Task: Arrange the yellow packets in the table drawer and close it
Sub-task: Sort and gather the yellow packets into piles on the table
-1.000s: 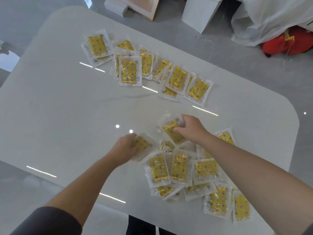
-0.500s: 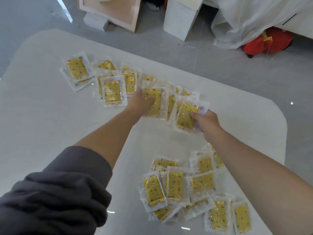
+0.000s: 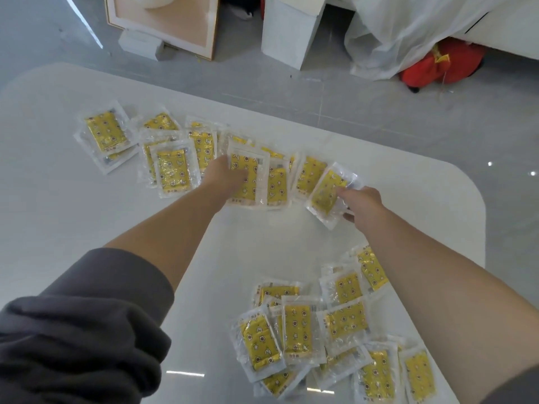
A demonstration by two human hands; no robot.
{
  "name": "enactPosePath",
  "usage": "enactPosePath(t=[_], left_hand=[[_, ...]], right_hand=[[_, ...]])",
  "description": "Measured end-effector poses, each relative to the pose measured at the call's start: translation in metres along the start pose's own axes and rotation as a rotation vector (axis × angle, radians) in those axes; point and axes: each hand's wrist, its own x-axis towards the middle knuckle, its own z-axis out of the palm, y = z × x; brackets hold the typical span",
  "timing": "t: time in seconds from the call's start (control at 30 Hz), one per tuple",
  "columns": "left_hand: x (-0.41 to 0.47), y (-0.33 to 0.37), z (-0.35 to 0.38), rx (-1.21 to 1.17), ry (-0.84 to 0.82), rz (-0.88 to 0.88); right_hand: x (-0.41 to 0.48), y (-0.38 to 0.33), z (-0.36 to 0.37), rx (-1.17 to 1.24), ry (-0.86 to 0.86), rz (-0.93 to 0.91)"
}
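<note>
Several yellow packets in clear wrappers lie in a far row (image 3: 172,167) across the white table (image 3: 58,217). A second pile of yellow packets (image 3: 320,330) sits near me at the right. My left hand (image 3: 226,177) lies on a packet (image 3: 248,182) in the middle of the far row, fingers on top of it. My right hand (image 3: 360,205) pinches another packet (image 3: 329,191) by its right edge, at the row's right end. No drawer is in view.
Beyond the table's far edge, on the grey floor, stand a framed board (image 3: 175,21), a white box (image 3: 291,27), a plastic-covered object (image 3: 408,33) and a red bag (image 3: 440,65). The table's rounded right corner (image 3: 472,196) lies close to my right hand.
Both hands carried a packet each from the near pile up to the far row. The view shifted forward with them.
</note>
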Motion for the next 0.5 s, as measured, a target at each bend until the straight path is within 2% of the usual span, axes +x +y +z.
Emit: enactPosePath(t=[0.1,0.17,0.27,0.37,0.43,0.5], left_hand=[[-0.001,-0.005,0.01,-0.01,-0.022,-0.024],[-0.001,0.001,0.02,-0.133,-0.05,-0.022],[-0.006,0.02,0.035,-0.265,-0.022,-0.064],[-0.018,0.01,0.041,-0.208,0.001,-0.121],[-0.037,-0.013,0.044,-0.117,-0.024,-0.12],[-0.062,-0.041,0.048,-0.024,-0.063,-0.1]], right_hand=[[-0.003,0.008,-0.004,0.016,-0.049,0.018],[-0.003,0.009,-0.008,0.055,-0.094,-0.002],[0.008,0.003,-0.015,0.062,-0.045,-0.012],[0.01,0.019,-0.019,-0.115,0.026,0.055],[0.005,0.041,-0.021,-0.292,0.007,-0.008],[-0.008,0.064,-0.025,-0.476,-0.085,-0.112]])
